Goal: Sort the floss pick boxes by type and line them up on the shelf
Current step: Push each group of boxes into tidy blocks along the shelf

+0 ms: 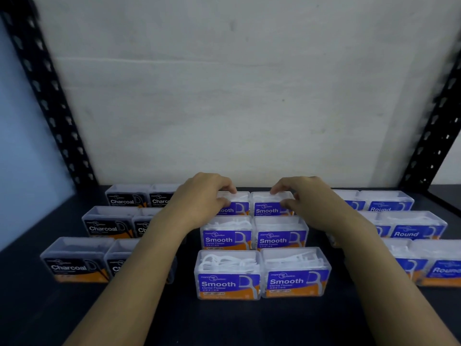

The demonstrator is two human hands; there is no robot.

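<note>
A: How many boxes on the shelf [249, 320]?

B: Three groups, each two wide and three deep, near to far. Six Smooth boxes [228, 274] in the middle, six Charcoal boxes [74, 260] at left, six Round boxes [404, 227] at right.

A: All plain to see?

B: No. Forearms cover part of the inner Charcoal and Round columns, and the nearest Round box runs off the right edge.

A: And the hands?

B: At the far Smooth pair. The left hand [199, 201] pinches the left box between thumb and curled fingers; the right hand [306, 201] pinches the right box likewise.
</note>
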